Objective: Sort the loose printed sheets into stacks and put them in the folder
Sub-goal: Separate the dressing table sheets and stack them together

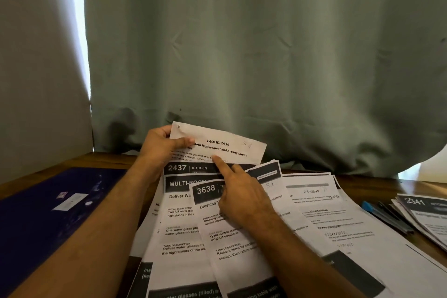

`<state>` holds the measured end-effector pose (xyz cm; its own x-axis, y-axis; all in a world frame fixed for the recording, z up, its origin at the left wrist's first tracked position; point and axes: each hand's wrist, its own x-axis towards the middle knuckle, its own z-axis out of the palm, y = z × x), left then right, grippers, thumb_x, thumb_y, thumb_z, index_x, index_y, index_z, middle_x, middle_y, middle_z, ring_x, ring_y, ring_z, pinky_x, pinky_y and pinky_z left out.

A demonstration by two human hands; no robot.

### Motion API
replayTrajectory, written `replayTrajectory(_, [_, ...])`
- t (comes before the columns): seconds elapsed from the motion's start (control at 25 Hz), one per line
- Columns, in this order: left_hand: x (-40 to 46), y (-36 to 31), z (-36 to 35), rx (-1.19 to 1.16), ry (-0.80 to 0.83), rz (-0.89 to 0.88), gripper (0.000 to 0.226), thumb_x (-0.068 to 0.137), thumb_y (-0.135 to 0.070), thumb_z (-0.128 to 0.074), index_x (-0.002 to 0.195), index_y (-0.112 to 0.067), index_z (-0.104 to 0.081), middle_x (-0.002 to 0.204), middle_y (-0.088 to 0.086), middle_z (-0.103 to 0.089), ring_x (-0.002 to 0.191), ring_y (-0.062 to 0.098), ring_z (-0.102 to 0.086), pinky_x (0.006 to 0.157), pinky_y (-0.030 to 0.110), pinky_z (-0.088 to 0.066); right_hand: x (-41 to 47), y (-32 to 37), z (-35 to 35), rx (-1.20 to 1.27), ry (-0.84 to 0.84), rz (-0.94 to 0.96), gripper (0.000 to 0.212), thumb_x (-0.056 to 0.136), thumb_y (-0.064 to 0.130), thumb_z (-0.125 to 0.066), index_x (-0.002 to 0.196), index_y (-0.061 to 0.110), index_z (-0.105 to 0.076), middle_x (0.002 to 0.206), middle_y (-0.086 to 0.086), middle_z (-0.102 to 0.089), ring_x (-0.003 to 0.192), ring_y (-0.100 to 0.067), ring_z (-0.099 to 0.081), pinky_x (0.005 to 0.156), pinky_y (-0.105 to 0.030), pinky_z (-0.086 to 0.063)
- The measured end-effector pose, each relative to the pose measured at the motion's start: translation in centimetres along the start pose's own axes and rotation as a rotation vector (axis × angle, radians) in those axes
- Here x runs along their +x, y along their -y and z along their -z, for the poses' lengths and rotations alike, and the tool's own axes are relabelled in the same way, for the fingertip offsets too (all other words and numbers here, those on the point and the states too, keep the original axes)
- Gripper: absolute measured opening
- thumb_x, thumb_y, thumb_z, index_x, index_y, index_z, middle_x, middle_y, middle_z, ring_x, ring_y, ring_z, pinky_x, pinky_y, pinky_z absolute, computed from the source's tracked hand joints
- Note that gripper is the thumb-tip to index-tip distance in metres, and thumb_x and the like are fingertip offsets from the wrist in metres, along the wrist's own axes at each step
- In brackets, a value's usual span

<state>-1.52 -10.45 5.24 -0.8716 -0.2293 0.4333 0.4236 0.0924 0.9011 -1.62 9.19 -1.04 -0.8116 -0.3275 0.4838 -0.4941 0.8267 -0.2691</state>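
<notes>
Several loose printed sheets (326, 225) lie fanned over the wooden table. My left hand (159, 147) grips a bundle of them at its top left corner, thumb across the sheet headed "TASK ID: 2939" (225, 145). Below it show a sheet marked 2437 (179, 201) and one marked 3638 (210, 220). My right hand (242, 198) rests on the 3638 sheet, its index finger stretched out and touching the lower edge of the 2939 sheet, the other fingers curled. A dark blue folder (48, 213) lies flat and closed at the left.
A second stack of sheets, the top one marked 2341 (425, 215), sits at the right edge. Pens (387, 218) with a blue cap lie beside it. A grey-green curtain (242, 55) hangs right behind the table's far edge (111, 157).
</notes>
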Motion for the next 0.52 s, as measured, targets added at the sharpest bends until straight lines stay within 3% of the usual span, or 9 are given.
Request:
replayTrajectory(0.24, [0.4, -0.4, -0.6, 0.033, -0.204, -0.139, 0.014, 0.085, -0.019, -0.078, 0.097, -0.023, -0.071, 0.087, -0.001, -0.078, 0.077, 0.019, -0.077, 0.068, 0.035, -0.063, -0.1, -0.5, -0.8, -0.028, 0.057, -0.046, 0.085, 0.084, 0.032, -0.071, 0.150, 0.043, -0.019, 0.141, 0.002, -0.045, 0.121, -0.022, -0.052, 0.100, -0.044, -0.047])
replayTrajectory(0.4, [0.4, -2.4, -1.0, 0.042, -0.303, -0.278, 0.007, 0.088, -0.024, -0.075, 0.091, -0.028, -0.069, 0.082, -0.006, -0.077, 0.076, 0.015, -0.076, 0.062, 0.029, -0.062, -0.2, -0.2, -0.8, -0.017, 0.089, -0.084, 0.094, 0.085, 0.032, -0.070, 0.150, 0.048, -0.003, 0.144, 0.000, -0.042, 0.122, -0.021, -0.052, 0.100, -0.045, -0.047])
replayTrajectory(0.52, [0.1, -5.0, -1.8, 0.125, -0.301, -0.408, 0.006, 0.091, -0.028, -0.072, 0.089, -0.033, -0.068, 0.087, -0.006, -0.076, 0.078, 0.011, -0.075, 0.066, 0.033, -0.063, -0.4, -0.1, 0.1, 0.063, 0.036, -0.077, 0.096, 0.089, 0.029, -0.065, 0.147, 0.052, 0.008, 0.140, 0.001, -0.045, 0.114, -0.015, -0.055, 0.097, -0.042, -0.051])
